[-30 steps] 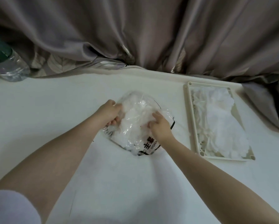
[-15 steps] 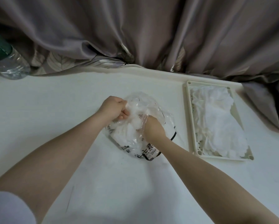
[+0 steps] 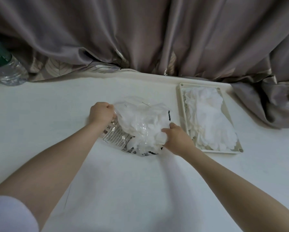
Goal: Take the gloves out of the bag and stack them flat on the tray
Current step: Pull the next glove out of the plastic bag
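- The bag (image 3: 123,136) lies crumpled on the white table (image 3: 123,190), just left of the tray (image 3: 181,114), with printed text on its near side and a bundle of white gloves (image 3: 150,129) bulging from it.
- The left hand (image 3: 101,113) is closed in a fist on the bag's far left edge, pinning the plastic in place.
- The right hand (image 3: 178,137) has its fingers curled into the glove bundle at the bag's right side, next to the tray; whether it has one glove or several I cannot tell, since white cloth and clear film blur together.
- The gloves look soft, light and limp: they should bunch rather than hold a shape, so a pinch at a cuff or a handful of cloth would serve, and each will likely need smoothing out to lie flat.
- The bag is thin, slick film that would probably drag along with the gloves unless it is held back, as the left hand does.
- The tray already carries a heap of white gloves (image 3: 212,121), loosely spread rather than squared up; its near rim and left wall show bare.
- A grey curtain (image 3: 148,34) hangs along the table's far edge and drapes close to the tray's right side.
- A clear bottle (image 3: 8,72) stands at far left, well apart from the work.
- Nothing lies between bag and tray.
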